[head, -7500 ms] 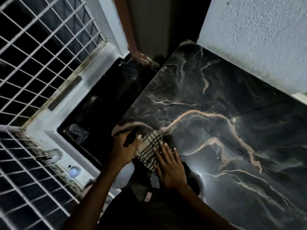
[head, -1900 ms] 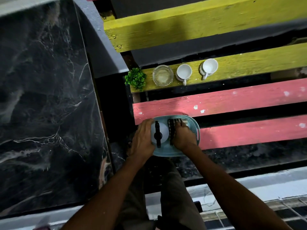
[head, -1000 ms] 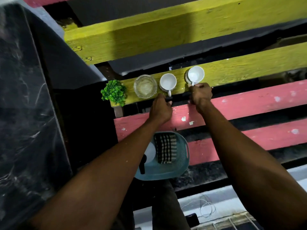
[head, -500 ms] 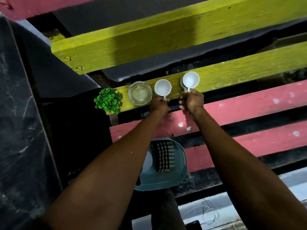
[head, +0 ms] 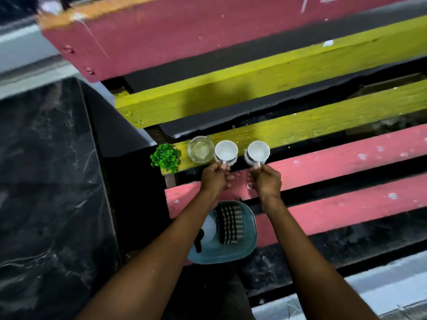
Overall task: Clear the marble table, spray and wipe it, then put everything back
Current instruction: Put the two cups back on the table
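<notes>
Two white cups sit over a yellow slat of the bench. My left hand (head: 215, 179) grips the handle of the left cup (head: 226, 150). My right hand (head: 265, 181) grips the handle of the right cup (head: 258, 150). Left of the cups are a clear glass ashtray (head: 200, 149) and a small green plant (head: 165, 157). Below my arms, a teal basin (head: 242, 250) holds the checked cloth (head: 229, 224) and the white spray bottle (head: 208, 228). The dark marble table (head: 46, 192) fills the left side.
The bench has pink slats (head: 335, 155) and yellow slats (head: 300, 125) with dark gaps between them. A pale ledge (head: 381, 280) runs along the lower right. The table's edge stands close to the plant.
Earlier I wiped the table, then set the cloth and bottle in the basin. Both hands reached up to the cups and now hold their handles; the cups appear slightly raised.
</notes>
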The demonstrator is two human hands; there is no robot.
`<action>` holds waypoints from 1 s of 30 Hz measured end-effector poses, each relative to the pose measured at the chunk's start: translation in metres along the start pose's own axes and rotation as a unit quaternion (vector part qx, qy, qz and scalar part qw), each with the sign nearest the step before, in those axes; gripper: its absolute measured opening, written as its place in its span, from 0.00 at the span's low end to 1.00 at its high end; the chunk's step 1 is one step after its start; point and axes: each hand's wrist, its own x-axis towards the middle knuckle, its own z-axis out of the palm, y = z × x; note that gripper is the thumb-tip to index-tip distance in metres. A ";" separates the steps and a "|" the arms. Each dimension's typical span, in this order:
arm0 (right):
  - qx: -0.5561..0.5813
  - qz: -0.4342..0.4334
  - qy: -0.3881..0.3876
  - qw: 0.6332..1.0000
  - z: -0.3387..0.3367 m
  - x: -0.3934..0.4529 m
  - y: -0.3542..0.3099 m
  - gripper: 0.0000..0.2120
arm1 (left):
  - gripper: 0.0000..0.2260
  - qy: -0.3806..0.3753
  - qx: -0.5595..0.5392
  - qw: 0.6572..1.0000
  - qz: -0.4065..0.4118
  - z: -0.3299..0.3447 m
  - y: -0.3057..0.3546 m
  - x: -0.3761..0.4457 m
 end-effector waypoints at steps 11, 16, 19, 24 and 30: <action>-0.113 -0.195 -0.066 0.972 -0.001 -0.184 -0.028 0.17 | 0.07 -0.004 -0.038 0.992 0.124 -0.084 0.014 -0.153; -0.096 -0.220 -0.094 0.966 0.017 -0.276 -0.023 0.18 | 0.11 0.018 -0.029 0.985 0.170 -0.153 -0.010 -0.219; -0.090 -0.226 -0.139 0.960 0.037 -0.341 -0.004 0.16 | 0.12 0.041 -0.073 0.981 0.175 -0.213 -0.031 -0.273; -0.126 -0.251 -0.224 0.933 0.081 -0.443 0.032 0.17 | 0.10 0.075 -0.123 0.970 0.198 -0.317 -0.075 -0.343; -0.134 -0.220 -0.332 0.907 0.134 -0.546 0.079 0.15 | 0.10 0.162 -0.175 0.950 0.203 -0.424 -0.137 -0.397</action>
